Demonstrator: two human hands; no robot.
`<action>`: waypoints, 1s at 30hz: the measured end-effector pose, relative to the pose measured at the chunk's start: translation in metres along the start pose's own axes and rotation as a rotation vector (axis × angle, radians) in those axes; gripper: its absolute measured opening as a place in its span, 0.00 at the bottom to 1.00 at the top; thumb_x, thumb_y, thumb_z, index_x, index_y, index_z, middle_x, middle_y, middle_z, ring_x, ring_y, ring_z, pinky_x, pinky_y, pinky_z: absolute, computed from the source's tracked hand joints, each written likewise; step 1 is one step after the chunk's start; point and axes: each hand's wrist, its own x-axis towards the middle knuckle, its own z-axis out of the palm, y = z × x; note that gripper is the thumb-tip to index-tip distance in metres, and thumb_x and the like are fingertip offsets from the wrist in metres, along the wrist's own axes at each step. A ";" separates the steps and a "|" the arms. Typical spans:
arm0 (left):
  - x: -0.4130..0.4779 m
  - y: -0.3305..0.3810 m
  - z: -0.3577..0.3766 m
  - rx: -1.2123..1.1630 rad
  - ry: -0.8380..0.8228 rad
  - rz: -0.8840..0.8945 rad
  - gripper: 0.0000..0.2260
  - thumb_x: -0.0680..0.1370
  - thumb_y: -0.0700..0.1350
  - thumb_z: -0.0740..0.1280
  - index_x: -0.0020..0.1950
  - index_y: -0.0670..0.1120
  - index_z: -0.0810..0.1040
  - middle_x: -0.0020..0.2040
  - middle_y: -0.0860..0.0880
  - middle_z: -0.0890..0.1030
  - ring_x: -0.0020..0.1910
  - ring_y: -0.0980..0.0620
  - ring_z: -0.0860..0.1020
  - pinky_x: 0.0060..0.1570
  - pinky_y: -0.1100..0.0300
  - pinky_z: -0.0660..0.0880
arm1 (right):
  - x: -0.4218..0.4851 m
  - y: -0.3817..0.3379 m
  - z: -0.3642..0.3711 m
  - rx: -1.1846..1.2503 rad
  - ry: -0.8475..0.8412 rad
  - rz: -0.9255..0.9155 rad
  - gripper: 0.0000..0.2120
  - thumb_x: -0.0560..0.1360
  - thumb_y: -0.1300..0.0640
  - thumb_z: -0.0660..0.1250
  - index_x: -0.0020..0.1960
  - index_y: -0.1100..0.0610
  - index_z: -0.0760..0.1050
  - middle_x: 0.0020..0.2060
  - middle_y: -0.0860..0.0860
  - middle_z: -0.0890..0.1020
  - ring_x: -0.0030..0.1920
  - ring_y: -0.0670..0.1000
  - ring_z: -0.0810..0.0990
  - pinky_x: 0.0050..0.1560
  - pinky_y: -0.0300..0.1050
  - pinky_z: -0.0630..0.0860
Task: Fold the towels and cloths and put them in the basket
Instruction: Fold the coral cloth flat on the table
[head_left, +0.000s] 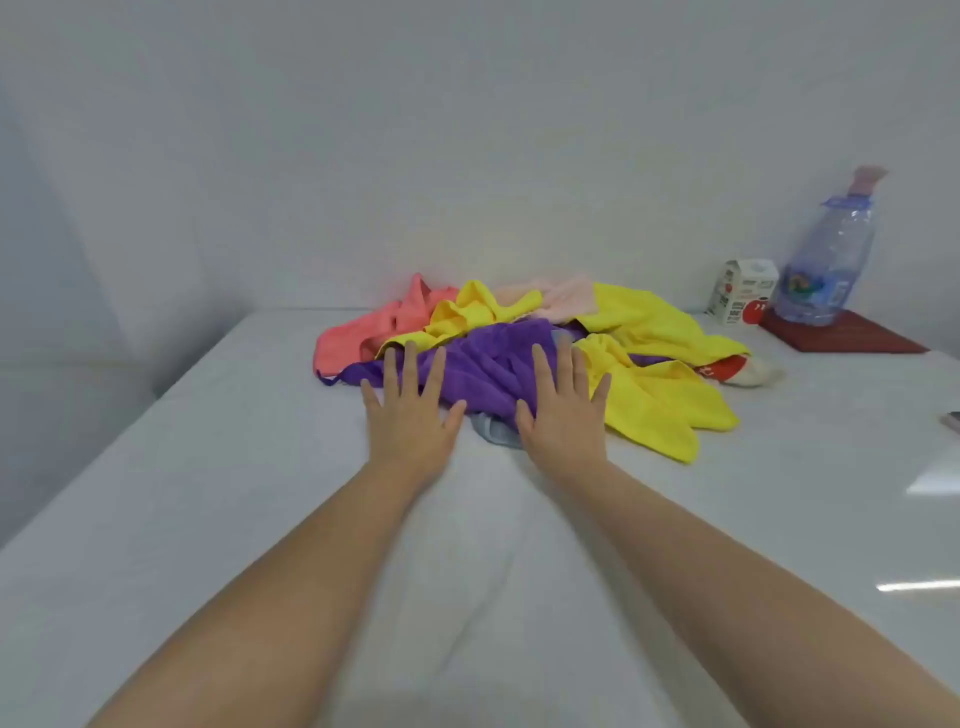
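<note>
— Hands first: how are they held?
— Both are laid flat with fingers straight and spread. The left hand (410, 415) and right hand (563, 415) are rested on the purple towel (483, 369); nothing is gripped.
— Where is that towel found?
— It is heaped on the white table (208, 467), over a grey cloth (493, 434). Yellow cloths (665, 410) are spread on its right, a coral cloth (358, 338) on its left and a pale pink cloth (566, 296) behind it.
— And farther back?
— A milk carton (740, 299) and a water bottle (828, 260) are set by the wall.
</note>
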 end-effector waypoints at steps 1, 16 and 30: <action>-0.003 -0.008 0.007 0.006 -0.050 -0.054 0.31 0.78 0.63 0.47 0.78 0.53 0.45 0.79 0.44 0.47 0.77 0.41 0.45 0.70 0.35 0.50 | -0.002 -0.003 0.010 0.024 -0.037 0.011 0.32 0.72 0.44 0.54 0.75 0.55 0.61 0.74 0.59 0.61 0.73 0.61 0.61 0.67 0.70 0.57; 0.057 -0.058 0.041 -0.085 -0.121 -0.332 0.30 0.80 0.57 0.52 0.78 0.53 0.41 0.78 0.45 0.40 0.76 0.42 0.39 0.71 0.38 0.45 | 0.072 -0.057 0.058 0.019 0.103 -0.273 0.32 0.75 0.41 0.48 0.75 0.54 0.60 0.75 0.56 0.59 0.76 0.59 0.55 0.71 0.66 0.46; 0.072 -0.093 0.047 -0.123 -0.158 -0.429 0.25 0.82 0.54 0.47 0.78 0.52 0.45 0.79 0.47 0.49 0.77 0.45 0.43 0.72 0.41 0.47 | 0.155 -0.114 0.111 -0.199 -0.321 -0.705 0.39 0.67 0.39 0.32 0.77 0.45 0.46 0.77 0.48 0.52 0.77 0.55 0.45 0.71 0.64 0.36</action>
